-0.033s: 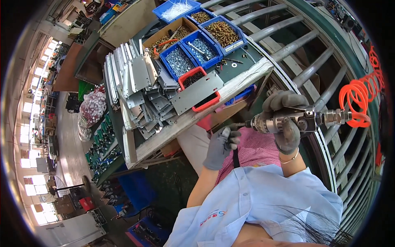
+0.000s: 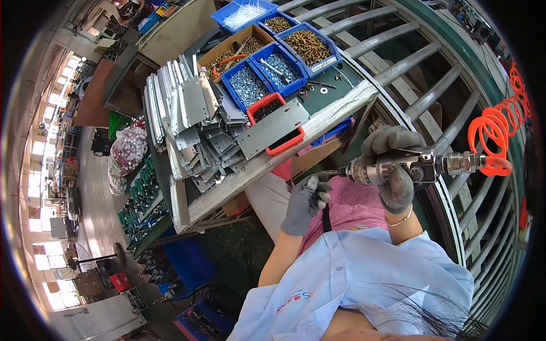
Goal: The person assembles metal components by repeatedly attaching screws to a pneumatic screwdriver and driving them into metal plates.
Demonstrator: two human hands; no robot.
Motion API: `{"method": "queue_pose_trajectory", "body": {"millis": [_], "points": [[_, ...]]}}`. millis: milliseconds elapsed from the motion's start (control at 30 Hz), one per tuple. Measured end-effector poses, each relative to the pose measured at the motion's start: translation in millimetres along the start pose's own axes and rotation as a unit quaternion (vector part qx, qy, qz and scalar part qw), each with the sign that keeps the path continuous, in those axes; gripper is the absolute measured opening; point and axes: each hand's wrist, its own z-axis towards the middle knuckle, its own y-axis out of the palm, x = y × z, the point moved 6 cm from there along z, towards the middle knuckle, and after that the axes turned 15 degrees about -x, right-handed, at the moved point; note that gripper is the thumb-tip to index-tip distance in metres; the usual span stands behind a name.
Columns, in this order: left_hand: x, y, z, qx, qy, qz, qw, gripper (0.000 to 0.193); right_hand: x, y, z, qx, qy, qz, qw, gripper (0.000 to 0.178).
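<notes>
Across the upper middle, a green-topped bench [image 2: 331, 102] with a pale, scuffed wooden edge, heaped toward the left with metal plates [image 2: 193, 102] and, near the front, with a single flat plate [image 2: 270, 131] lying across a red bin [image 2: 284, 148]. Beyond, blue bins [image 2: 323, 67] of small silver and brass-coloured parts. To the right, a curved row of metal tubes [image 2: 392, 12]; at far left, a pale floor [image 2: 98, 213] and bright windows [image 2: 48, 256]. Off the bench, by the pink checked cloth [image 2: 355, 202] at the lap, a silver power tool [image 2: 367, 171] with an orange coiled hose [image 2: 496, 139] at the rear. Wrapped around its body, the gloved right hand [image 2: 396, 190]. Just ahead of its nose, near the thin bit [image 2: 331, 171], the gloved left hand [image 2: 302, 206], fingers curled inward; cannot tell whether pinching the bit or only beside it.
</notes>
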Motion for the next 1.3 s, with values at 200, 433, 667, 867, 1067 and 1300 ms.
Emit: {"method": "queue_pose_trajectory", "body": {"millis": [200,433,667,867,1067,1300], "points": [[11.4,18.5,4.5,0.077,0.038,0.076,0.993,0.03,5.0,1.3,-7.1,-0.022,0.036,0.019,0.999,0.037],[19.2,15.1,-2.7,0.041,0.034,0.009,0.999,0.036,5.2,7.5,-4.0,-0.024,0.013,0.04,0.999,0.042],[30.7,23.2,-1.9,0.088,0.035,0.068,0.993,0.035,5.9,5.8,-3.9,-0.013,0.01,0.042,0.999,0.043],[26.5,16.3,-0.9,0.009,0.027,0.002,1.0,0.034,5.0,7.7,1.0,-0.035,-0.004,0.038,0.999,0.045],[34.5,26.9,2.4,0.101,0.04,0.075,0.991,0.034,5.4,6.5,1.9,0.028,-0.036,-0.011,0.999,0.042],[31.1,19.8,2.2,0.059,0.033,0.026,0.997,0.03,7.6,7.1,3.1,0.021,-0.041,0.01,0.999,0.043]]}}
